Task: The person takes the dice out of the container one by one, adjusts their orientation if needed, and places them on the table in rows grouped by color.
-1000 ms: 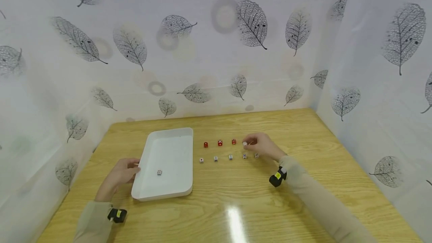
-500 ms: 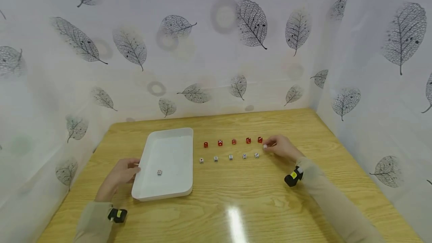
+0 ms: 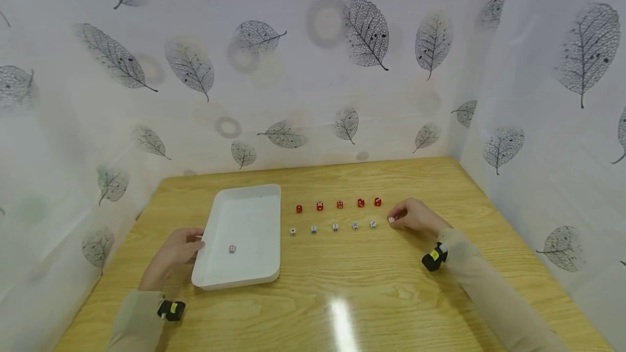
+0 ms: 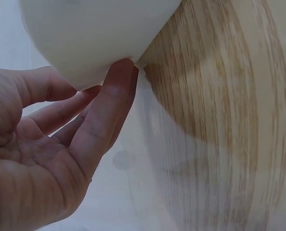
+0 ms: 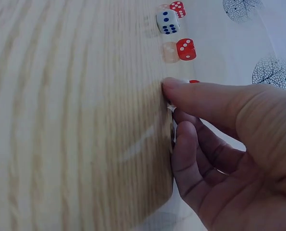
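At the left, a white tray (image 3: 249, 213) has my left hand (image 3: 170, 252) on its left edge. The left wrist view shows the thumb and fingers gripping the tray's rim (image 4: 104, 33). One white die (image 3: 232, 249) lies inside the tray. My right hand (image 3: 418, 217) pinches another white die (image 3: 391, 220) at the right end of a row of white dice (image 3: 335, 227), low over the table or touching it. Behind that row runs a row of red dice (image 3: 339, 205). In the right wrist view, the thumb and fingers mostly hide the held die.
Both rows stand on a wooden table (image 3: 313, 297), right of the tray. A white curtain (image 3: 293, 86) with leaf prints surrounds the table at the back and sides. Black wrist cameras sit on the left wrist (image 3: 171, 310) and the right wrist (image 3: 434, 257).
My right hand has moved right with the white die, then down towards the front row's end. Two red dice it had covered now show. My left hand and the tray stay put.
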### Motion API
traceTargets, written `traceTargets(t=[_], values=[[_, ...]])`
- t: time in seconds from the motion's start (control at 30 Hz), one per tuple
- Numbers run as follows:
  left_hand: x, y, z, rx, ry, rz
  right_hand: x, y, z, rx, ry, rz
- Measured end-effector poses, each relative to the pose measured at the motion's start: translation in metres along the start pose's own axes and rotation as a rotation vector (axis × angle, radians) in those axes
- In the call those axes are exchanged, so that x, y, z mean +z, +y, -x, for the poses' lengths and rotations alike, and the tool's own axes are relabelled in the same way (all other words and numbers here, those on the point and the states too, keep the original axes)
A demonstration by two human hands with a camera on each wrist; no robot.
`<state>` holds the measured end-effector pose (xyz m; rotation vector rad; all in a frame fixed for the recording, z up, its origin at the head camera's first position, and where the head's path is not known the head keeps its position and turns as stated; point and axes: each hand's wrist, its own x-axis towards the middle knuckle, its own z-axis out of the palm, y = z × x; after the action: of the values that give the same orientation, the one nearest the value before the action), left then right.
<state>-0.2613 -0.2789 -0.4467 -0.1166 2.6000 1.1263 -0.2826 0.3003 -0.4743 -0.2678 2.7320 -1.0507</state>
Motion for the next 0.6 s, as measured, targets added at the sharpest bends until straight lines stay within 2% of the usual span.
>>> traceTargets(t=[0.4,0.6], values=[[-0.0012,0.0007,-0.0016,-0.015,-0.003,0.024,-0.0013,0.0015,-0.0006,-0.019,-0.033,-0.009],[-0.0009,-0.0012,-0.0027,-0.017,-0.002,0.014,-0.0037,-0.0011,-0.0011,0.035,-0.048,-0.03]])
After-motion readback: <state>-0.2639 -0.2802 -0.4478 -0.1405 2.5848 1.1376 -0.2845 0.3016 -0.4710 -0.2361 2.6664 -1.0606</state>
